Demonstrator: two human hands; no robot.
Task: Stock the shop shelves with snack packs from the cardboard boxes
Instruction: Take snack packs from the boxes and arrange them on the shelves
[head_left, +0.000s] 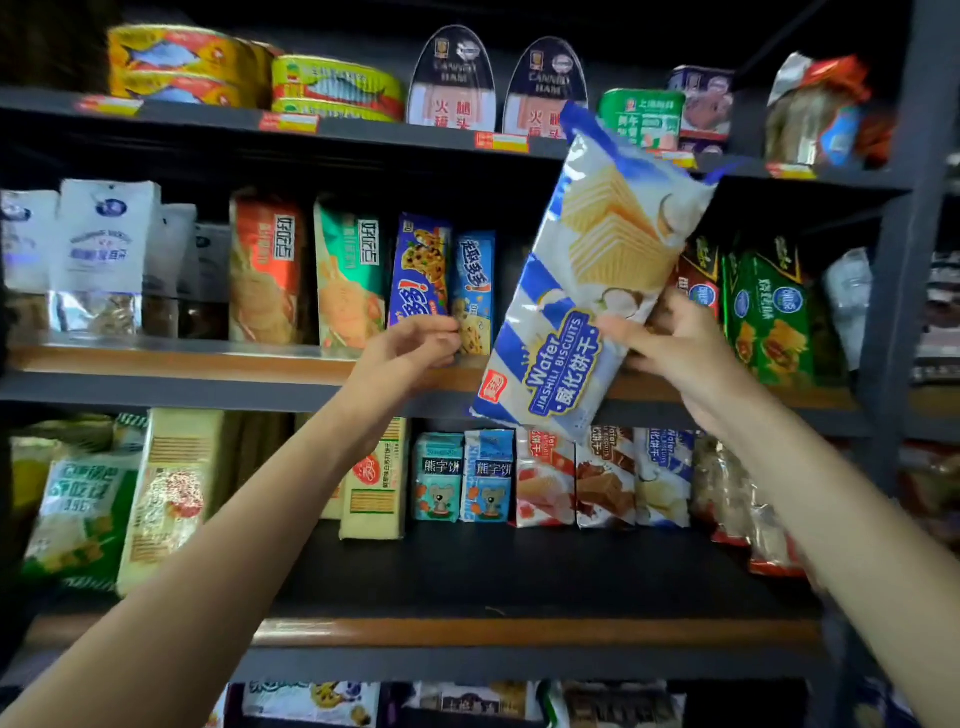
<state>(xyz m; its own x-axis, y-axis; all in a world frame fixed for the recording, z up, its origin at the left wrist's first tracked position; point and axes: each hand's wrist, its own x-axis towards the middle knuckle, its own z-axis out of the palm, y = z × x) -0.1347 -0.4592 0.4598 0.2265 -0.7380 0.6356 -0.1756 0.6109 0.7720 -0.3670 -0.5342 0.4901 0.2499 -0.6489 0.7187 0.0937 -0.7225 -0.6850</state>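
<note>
While your right hand (670, 340) grips the blue-and-white wafer biscuit pack (587, 280) at its lower right edge, fingers closed around it, the pack stands tilted in the air, its top leaning up and to the right, in front of the middle shelf (182, 364). Your left hand (410, 345) is just to the left of the pack, not touching it, with the fingers loosely curled and nothing between them; its fingertips are near the bottom of the blue cookie boxes (444, 280) standing on that shelf. Your two hands are apart, with the lower half of the pack between them.

Left of your left hand, the same shelf carries an orange cracker bag (265, 270), a green cracker bag (348, 275) and white pouches (104, 249) further out. Right of your right hand stand green snack bags (769, 317), close together. A dark gap in the row lies behind the pack you hold.

Above your hands, the top shelf holds flat fish tins (337, 85) and two canned ham tins (452, 80) standing on end. Below your forearms, the lower shelf (519, 631) has small bear biscuit boxes (462, 475) and a row of wafer packs (605, 475) at its back, with much bare dark surface in front of them. Yellow cracker packs (171, 488) stand beneath your left forearm.
</note>
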